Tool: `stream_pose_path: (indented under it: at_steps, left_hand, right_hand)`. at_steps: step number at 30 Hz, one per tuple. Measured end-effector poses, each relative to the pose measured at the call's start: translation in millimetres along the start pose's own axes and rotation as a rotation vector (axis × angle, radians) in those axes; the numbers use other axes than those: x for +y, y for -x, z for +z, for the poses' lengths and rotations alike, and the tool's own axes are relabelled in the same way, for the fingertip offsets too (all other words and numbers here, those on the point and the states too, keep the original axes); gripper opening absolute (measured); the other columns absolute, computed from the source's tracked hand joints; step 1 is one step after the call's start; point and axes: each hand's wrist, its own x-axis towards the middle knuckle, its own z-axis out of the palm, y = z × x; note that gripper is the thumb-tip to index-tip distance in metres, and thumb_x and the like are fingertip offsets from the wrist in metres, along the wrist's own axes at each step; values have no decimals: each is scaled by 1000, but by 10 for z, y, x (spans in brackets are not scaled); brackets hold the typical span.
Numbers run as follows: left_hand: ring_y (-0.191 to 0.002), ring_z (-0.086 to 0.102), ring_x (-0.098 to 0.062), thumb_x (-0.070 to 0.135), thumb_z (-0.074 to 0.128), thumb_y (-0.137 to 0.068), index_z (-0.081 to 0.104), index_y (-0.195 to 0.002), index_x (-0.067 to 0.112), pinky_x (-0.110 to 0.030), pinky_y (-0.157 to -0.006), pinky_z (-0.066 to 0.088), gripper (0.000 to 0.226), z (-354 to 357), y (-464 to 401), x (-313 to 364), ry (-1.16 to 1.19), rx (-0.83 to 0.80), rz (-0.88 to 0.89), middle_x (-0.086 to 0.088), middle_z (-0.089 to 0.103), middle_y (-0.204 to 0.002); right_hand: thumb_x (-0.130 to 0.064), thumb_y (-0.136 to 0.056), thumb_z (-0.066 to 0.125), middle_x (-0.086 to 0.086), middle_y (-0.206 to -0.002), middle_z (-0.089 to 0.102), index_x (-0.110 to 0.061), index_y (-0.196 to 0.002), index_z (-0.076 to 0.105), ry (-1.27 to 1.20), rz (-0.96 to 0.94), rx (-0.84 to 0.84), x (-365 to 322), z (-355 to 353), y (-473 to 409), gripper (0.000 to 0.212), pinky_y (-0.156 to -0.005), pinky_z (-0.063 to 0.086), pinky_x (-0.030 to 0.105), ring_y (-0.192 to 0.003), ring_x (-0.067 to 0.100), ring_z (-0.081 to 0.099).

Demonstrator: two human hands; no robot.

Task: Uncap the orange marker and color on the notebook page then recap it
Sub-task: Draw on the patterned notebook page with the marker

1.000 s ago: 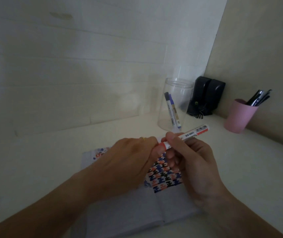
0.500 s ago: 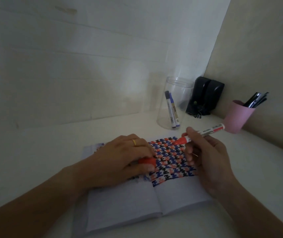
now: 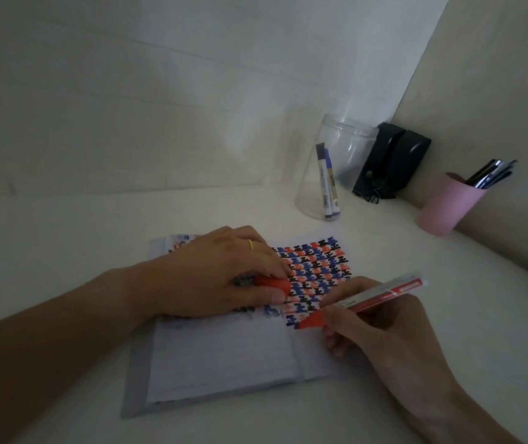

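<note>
An open notebook [image 3: 224, 363] lies flat on the white desk, its upper part covered with a pattern of orange, blue and black marks. My right hand [image 3: 381, 334] holds the uncapped orange marker [image 3: 374, 296], its orange tip down at the lower edge of the pattern on the right page. My left hand [image 3: 214, 277] rests flat on the left page and pins the orange cap [image 3: 273, 285] under its fingers.
A clear plastic jar [image 3: 336, 165] with two markers stands behind the notebook. A black device [image 3: 390, 165] sits in the corner and a pink cup [image 3: 448, 206] of pens stands at the right wall.
The cap came off the marker. My left hand went down onto the page with the cap. My right hand brought the marker tip from the pattern's top to its lower edge.
</note>
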Motion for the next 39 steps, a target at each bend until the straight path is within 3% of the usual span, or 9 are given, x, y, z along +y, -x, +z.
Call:
stream_pose_path:
  at_steps: [8, 12, 22, 39]
  left_hand:
    - [-117, 52, -2, 61, 54, -93, 68, -117, 40, -35, -99, 46, 35, -11, -2, -13, 25, 7, 4, 25, 68, -124]
    - [-116, 52, -1, 62, 52, -92, 68, -118, 40, -33, -100, 46, 38, -16, -6, 0, 32, 2, 1, 24, 68, -124]
    - [-118, 54, -4, 62, 51, -93, 68, -119, 38, -37, -98, 47, 40, -6, -10, -8, 15, -3, 4, 24, 68, -125]
    - [-118, 53, -2, 62, 52, -92, 68, -120, 40, -37, -98, 47, 39, 2, -16, -29, 20, -4, -2, 26, 67, -125]
  right_hand:
    - [4, -79, 75, 18, -62, 72, -5, -75, 76, 38, -58, 26, 3, -13, 31, 10, -50, 55, 27, -52, 25, 66]
    - [-1, -78, 78, 18, -64, 73, -7, -75, 77, 77, -78, 17, 0, -9, 42, 6, -52, 57, 28, -55, 33, 68]
    - [2, -79, 75, 15, -61, 73, -7, -74, 77, 65, -71, 24, 40, -33, 30, 10, -51, 57, 27, -52, 21, 67]
    - [3, -79, 75, 17, -62, 72, -5, -74, 76, 36, -82, 35, 46, -54, 25, 10, -52, 57, 27, -51, 21, 66]
